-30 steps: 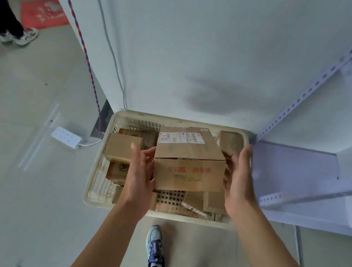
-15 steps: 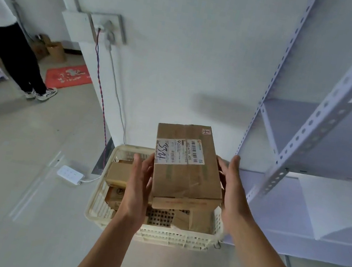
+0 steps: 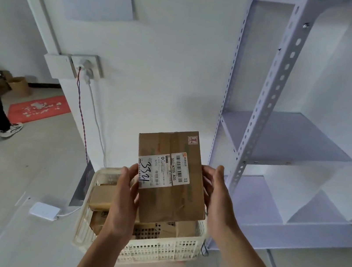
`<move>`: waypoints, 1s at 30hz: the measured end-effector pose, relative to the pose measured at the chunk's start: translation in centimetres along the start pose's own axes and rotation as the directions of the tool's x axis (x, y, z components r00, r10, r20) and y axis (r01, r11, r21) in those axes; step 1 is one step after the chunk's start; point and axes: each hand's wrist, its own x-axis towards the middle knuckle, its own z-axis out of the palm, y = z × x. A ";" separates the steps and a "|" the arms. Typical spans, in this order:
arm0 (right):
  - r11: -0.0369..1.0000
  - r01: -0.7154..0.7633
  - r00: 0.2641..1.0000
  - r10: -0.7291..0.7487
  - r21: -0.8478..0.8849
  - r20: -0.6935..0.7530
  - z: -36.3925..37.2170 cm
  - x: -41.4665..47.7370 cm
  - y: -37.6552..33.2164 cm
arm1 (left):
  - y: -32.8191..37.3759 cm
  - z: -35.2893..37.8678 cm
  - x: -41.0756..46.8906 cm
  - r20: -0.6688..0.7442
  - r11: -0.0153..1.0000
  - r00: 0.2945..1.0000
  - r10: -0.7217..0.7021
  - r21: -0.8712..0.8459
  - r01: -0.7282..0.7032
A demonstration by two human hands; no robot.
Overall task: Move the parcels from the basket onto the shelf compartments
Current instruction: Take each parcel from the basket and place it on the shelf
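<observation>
Facing a tall white shelf unit (image 3: 285,136) on the right, and taking in more of its upper compartments than a second ago, with the view tipping upward. Looking past it to the cream basket (image 3: 152,248) on the floor, standing just beside the shelf's foot and holding several other brown parcels (image 3: 101,195).

Raising one parcel (image 3: 166,201) out of that pile: lying low among the others a second ago, hanging now well clear above the basket's rim, tipped up and showing its labelled face to the camera. Judging the pick-up finished and the carry to the right only beginning, with no compartment reached yet and more waiting in the basket for later rounds.

Clamping the parcel between both hands, set about as far apart as the parcel's own width. Gripping the left edge with the left hand (image 3: 124,199), laying the thumb on the front face against the label's corner and sending the fingers out of sight behind. Cupping the right edge with the right hand (image 3: 217,200), curling the fingers round toward the back and leaving the thumb standing up, free of the cardboard.

Reading on the white shipping label (image 3: 163,173) a barcode and a handwritten number, both turned sideways; noting a small red stamp (image 3: 192,140) near the top corner.
</observation>
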 end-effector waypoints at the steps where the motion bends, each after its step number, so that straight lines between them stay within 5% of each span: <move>1: 1.000 0.005 1.000 -0.005 -0.003 -0.011 0.0 -0.7 -0.1 | 0.1 0.1 -0.6 0.016 1.000 1.000 0.015 0.008 -0.015; 16: 0.999 -0.030 0.981 0.022 -0.041 -0.191 -8.4 -7.3 1.4 | -2.9 5.6 -7.0 0.259 0.989 0.965 -0.042 0.149 0.003; 30: 0.989 -0.149 0.961 0.147 0.010 -0.236 -30.0 -2.9 3.8 | -16.1 23.7 -6.2 0.203 0.956 0.955 -0.215 0.241 0.164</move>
